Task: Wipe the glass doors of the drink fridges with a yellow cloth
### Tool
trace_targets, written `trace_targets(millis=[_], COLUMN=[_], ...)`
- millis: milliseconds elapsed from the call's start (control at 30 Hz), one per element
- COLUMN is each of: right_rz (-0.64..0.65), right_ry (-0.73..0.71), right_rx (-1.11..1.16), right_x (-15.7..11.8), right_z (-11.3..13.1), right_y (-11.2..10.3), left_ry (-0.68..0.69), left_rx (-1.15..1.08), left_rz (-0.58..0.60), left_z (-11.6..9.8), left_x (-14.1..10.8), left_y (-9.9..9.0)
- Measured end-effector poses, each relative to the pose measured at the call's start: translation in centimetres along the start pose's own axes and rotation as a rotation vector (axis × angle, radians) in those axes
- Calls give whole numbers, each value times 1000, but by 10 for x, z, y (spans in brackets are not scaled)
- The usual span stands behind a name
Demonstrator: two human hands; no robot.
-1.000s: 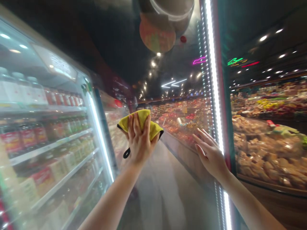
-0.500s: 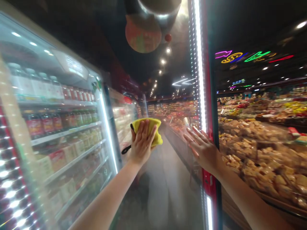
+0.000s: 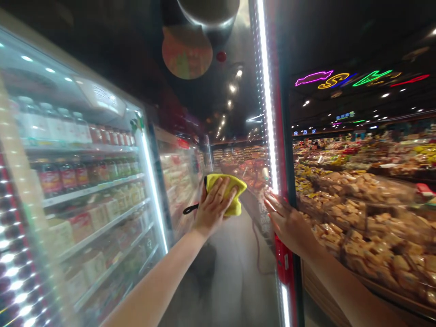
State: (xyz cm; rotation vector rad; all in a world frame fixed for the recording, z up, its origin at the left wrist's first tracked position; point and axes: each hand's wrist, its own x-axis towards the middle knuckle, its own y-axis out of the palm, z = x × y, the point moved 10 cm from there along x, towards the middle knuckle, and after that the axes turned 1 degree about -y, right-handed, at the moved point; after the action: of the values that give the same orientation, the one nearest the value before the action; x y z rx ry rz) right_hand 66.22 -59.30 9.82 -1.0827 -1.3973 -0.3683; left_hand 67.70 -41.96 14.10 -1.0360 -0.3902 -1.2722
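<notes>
A yellow cleaning cloth (image 3: 240, 187) with a dark loop at its left edge lies flat against the glass door (image 3: 235, 259). My left hand (image 3: 211, 206) presses on it from my side, fingers spread over the cloth. On the right, my right hand (image 3: 289, 222) rests at the door's red edge frame (image 3: 282, 261), its fingers stretched out toward the glass and nothing seen in its grasp. The glass mirrors lights and an aisle. A bright light strip (image 3: 267, 100) runs up along that edge.
To the left, a lit refrigerated case (image 3: 91, 188) holds bottles, jars and cartons on its shelves. Heaps of packaged food (image 3: 368, 218) fill a display on the right, past the door edge. Coloured neon signs (image 3: 334, 81) hang farther back.
My left hand and the cloth have moved right and slightly down across the glass. The door edge appears farther left in view, and my right hand has slid a little lower beside it.
</notes>
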Motion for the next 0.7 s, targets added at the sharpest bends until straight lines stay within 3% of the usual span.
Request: trace_targets(millis=[67, 133, 200, 300, 400, 567, 633, 700], right_rz=[-10, -17, -19, -31, -41, -43, -63, -85], right_ry=[-2, -2, 4, 11, -7, -16, 10, 29], right_rx=[0, 8, 19, 18, -30, -104, -105, -88], right_x=[-2, -3, -4, -4, 1, 12, 14, 15], right_z=[-5, -8, -10, -15, -18, -25, -31, -36], right_y=[-3, -7, -9, -13, -16, -22, -26, -30], left_ry=[-188, -273, -220, -22, 81, 9, -39, -32], left_rx=[-9, -26, -40, -47, -39, -73, -92, -103], left_rz=[-60, -109, -107, -18, 23, -74, -103, -99], left_z=[16, 13, -7, -42, -53, -46, -49, -58], left_x=[28, 46, 49, 29, 24, 77, 82, 70], left_y=[-7, -9, -2, 16, 21, 6, 4, 9])
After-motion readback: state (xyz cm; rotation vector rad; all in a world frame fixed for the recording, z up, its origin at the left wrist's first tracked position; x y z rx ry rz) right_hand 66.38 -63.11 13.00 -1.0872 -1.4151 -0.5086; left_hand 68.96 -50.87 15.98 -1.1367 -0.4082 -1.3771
